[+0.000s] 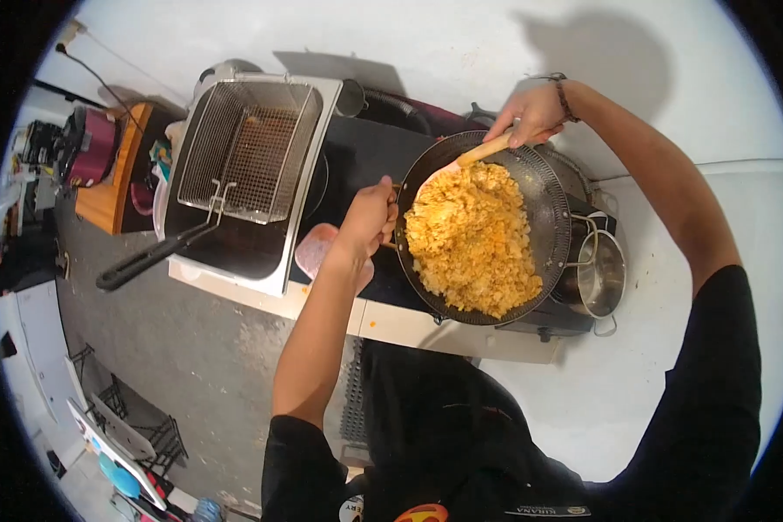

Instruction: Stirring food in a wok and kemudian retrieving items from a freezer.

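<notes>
A large dark wok [551, 196] sits on the stove, with a heap of yellow-orange fried rice [476, 241] filling its left and middle part. My left hand [370, 218] is closed around the wok's left loop handle. With my right hand [534, 116] I hold a spatula by its light wooden handle [486, 150]; the spatula's pale blade lies at the upper left edge of the rice, partly hidden by it. On the wok's right side, the other metal loop handle [590, 241] sticks out freely.
Left of the stove, a deep fryer [287, 261] bears a wire basket [248, 150] with a black handle. A pinkish plastic container [313, 248] lies behind my left wrist. Right of the wok stands a steel pot [610, 274]. A white wall [430, 39] rises beyond the counter.
</notes>
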Motion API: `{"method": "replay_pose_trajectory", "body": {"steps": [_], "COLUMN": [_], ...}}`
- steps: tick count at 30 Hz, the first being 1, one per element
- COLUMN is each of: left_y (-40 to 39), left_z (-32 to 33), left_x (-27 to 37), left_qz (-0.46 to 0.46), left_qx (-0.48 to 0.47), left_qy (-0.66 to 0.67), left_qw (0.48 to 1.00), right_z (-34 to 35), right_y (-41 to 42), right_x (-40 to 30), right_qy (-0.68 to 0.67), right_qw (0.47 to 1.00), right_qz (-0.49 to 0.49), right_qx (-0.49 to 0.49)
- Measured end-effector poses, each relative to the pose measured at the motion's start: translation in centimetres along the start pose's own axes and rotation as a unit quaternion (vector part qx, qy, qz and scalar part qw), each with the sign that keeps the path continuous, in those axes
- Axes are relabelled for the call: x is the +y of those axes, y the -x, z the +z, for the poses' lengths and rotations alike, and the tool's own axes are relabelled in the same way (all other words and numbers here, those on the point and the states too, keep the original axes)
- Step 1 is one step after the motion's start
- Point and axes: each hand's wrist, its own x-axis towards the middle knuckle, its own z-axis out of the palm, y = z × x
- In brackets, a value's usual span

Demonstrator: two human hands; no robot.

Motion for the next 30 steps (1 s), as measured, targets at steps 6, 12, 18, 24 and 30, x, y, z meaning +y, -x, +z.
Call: {"method": "replay_pose_trajectory", "body": {"steps": [6, 12, 18, 24, 30], "left_y": [-0.4, -0.8, -0.5, 0.5, 1.1], "left_z": [-0.7, -0.4, -1.0, -0.1, 0.3], "left_x": [-0.4, -0.1, -0.8, -1.2, -3.0], "left_qz": [-0.010, 0.000, 0.006, -0.003, 0.007], "left_qx": [0.030, 0.050, 0.024, 0.044, 0.047], "left_qy": [-0.005, -0.028, -0.009, 0.011, 0.037], "left_qw": [0.999, 0.998, 1.000, 0.999, 0.998], "right_z": [6.7, 17.0, 24.9, 25.4, 24.4], "right_y": [2.6, 10.0, 12.3, 12.6, 8.0], "right_x": [-3.8, 1.1, 9.8, 12.1, 10.4], "right_qy": [0.268, 0.444, 0.403, 0.393, 0.287], "right_qw": [0.956, 0.891, 0.875, 0.875, 0.916], "right_qz": [-0.118, -0.008, -0.030, 0.024, 0.061], "right_qx": [-0.019, 0.098, 0.267, 0.281, 0.274]}}
